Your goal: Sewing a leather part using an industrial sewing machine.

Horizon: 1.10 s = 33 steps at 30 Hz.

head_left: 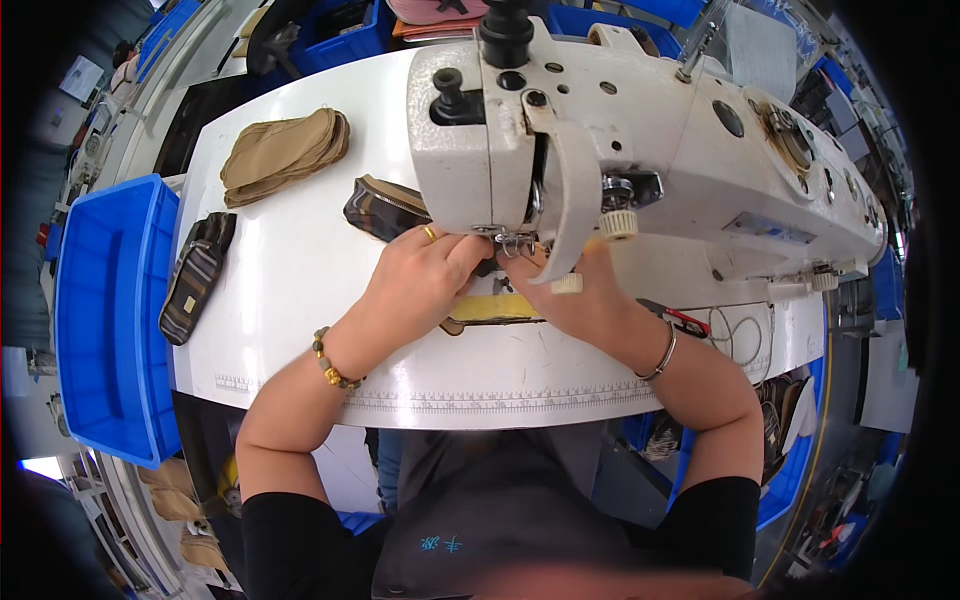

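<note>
My left hand (425, 275) is closed, its bent fingers pinching close to the presser foot (515, 240) of a white sewing machine (620, 130). A dark striped fabric pouch piece with a zipper (388, 203) runs from behind that hand toward the needle area. From the other side my right hand (575, 290) reaches in, thumb and fingers drawn together at the same spot. The machine's curved arm partly hides its fingers. Between the hands only a little dark fabric shows. A yellow strip (492, 308) lies in front of them on the white tabletop (300, 290).
A stack of tan fabric pieces (287, 155) lies at the back left. Nearer the left edge is another striped pouch (198, 278), beside a blue bin (112, 320). Red-handled snips (685, 322) and loose thread are by my right wrist. A printed ruler (450, 404) follows the front edge.
</note>
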Each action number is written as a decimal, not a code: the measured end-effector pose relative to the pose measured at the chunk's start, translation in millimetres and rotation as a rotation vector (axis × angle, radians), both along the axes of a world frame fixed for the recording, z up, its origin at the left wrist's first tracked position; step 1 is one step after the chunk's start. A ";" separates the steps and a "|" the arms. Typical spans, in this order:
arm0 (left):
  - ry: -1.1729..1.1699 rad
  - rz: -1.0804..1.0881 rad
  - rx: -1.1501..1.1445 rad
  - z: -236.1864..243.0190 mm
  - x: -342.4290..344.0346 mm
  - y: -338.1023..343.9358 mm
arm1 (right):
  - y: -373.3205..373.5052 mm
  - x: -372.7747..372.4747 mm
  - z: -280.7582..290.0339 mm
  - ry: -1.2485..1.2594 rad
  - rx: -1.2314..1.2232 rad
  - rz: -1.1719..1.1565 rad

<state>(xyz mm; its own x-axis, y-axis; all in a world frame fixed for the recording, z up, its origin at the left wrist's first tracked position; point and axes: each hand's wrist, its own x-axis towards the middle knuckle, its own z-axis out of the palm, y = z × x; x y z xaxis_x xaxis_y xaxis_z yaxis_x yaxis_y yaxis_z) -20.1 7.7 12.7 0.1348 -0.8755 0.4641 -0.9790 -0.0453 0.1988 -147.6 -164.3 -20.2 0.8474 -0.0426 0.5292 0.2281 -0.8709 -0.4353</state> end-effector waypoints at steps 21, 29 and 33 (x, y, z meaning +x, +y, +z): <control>-0.102 -0.078 0.035 -1.9 -4.6 1.5 | 16.5 -10.4 12.7 0.183 0.245 -0.082; -0.117 -0.061 0.088 -0.3 -8.3 2.3 | 7.4 -13.8 0.5 0.137 -0.472 0.006; -0.173 -0.065 0.079 -0.2 -11.7 2.0 | 4.6 -14.1 -20.2 0.066 -0.666 0.020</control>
